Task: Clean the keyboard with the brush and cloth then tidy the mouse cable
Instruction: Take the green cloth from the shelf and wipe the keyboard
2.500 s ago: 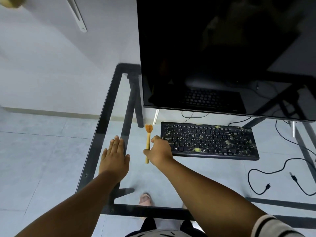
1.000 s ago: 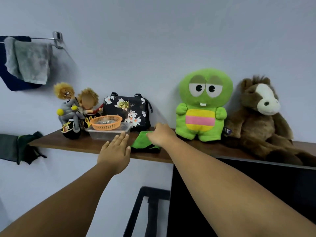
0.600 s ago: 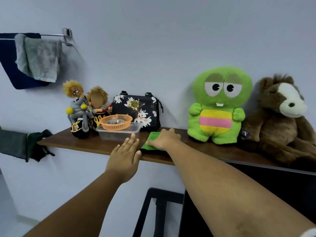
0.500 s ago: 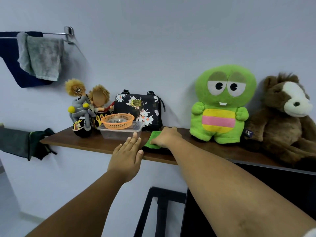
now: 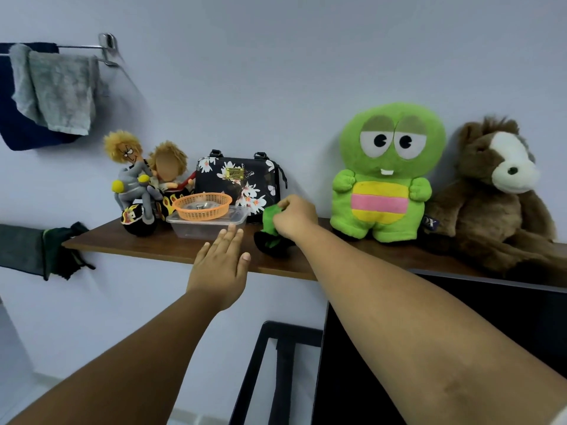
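A green and black cloth is bunched up just above the wooden wall shelf, and my right hand is shut on its top. My left hand hovers flat in front of the shelf edge, fingers apart and holding nothing. The keyboard, the brush and the mouse cable are out of view. Only the top of the black monitor and a corner of the desk frame show below.
On the shelf stand two dolls on a toy motorbike, an orange basket on a clear plastic box, a floral bag, a green plush and a brown plush horse. Towels hang at the upper left.
My view swung up from the desk, where my right hand was at the brush, to the shelf. My right hand reached the flat green cloth, closed on it and lifted it into a bunch.
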`<state>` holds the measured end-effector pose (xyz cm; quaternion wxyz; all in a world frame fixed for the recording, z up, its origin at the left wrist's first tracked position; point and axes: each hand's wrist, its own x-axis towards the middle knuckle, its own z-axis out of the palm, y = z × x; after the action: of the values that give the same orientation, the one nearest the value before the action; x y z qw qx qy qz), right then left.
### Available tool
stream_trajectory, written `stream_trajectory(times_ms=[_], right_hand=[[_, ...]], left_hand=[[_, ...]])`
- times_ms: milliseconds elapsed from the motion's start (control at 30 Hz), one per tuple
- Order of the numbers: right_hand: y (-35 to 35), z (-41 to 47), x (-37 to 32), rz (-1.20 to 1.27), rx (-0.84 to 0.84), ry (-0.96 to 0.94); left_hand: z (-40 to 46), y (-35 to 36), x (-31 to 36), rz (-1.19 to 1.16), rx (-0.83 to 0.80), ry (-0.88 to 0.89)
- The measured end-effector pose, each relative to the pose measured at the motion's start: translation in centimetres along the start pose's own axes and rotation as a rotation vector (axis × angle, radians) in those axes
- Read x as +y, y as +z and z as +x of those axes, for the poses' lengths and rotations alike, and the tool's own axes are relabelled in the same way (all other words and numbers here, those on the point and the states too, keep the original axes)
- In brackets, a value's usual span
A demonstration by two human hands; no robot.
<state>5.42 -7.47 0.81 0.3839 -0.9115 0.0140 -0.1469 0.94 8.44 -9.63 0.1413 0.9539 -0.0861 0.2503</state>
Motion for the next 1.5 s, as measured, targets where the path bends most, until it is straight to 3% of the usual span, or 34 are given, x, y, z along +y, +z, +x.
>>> stream_trajectory(times_ms=[233,400,633,767,1100,1267,1400,1500], right_hand=[[-5.0,-5.1,1.2,0.354,0.244,-0.168],[-8.5,-11.2,5.9,0.527,0.39,-0.257],[-9.9,-19.7,17.1,0.587,0.347,-0.276],[-8.7,-24.9,24.3,0.499,0.258,-0.163],[-1.2,-31.8,38.6,0.244,0.053,0.143],[0.8,-32.7,42.4,0.068,-0.144,0.257],[0.9,-32.6,43.2,-0.155,-0.281,0.39],[1.4,-31.7,42.6,-0.266,-0.327,0.329]], left_hand=[[-2.1,-1.5,3.8,-0.036,0.127,0.048],[-5.8,-0.5,7.6,-0.095,0.154,0.061],[-12.5,2.9,11.9,-0.189,0.185,0.108],[-17.6,6.6,13.7,-0.23,0.079,0.083],[-28.6,17.0,16.5,-0.206,-0.409,-0.066],[-31.4,20.2,15.6,-0.103,-0.703,-0.119],[-31.8,21.3,14.9,-0.058,-0.796,-0.086],[-31.8,22.0,14.4,-0.028,-0.834,-0.052]])
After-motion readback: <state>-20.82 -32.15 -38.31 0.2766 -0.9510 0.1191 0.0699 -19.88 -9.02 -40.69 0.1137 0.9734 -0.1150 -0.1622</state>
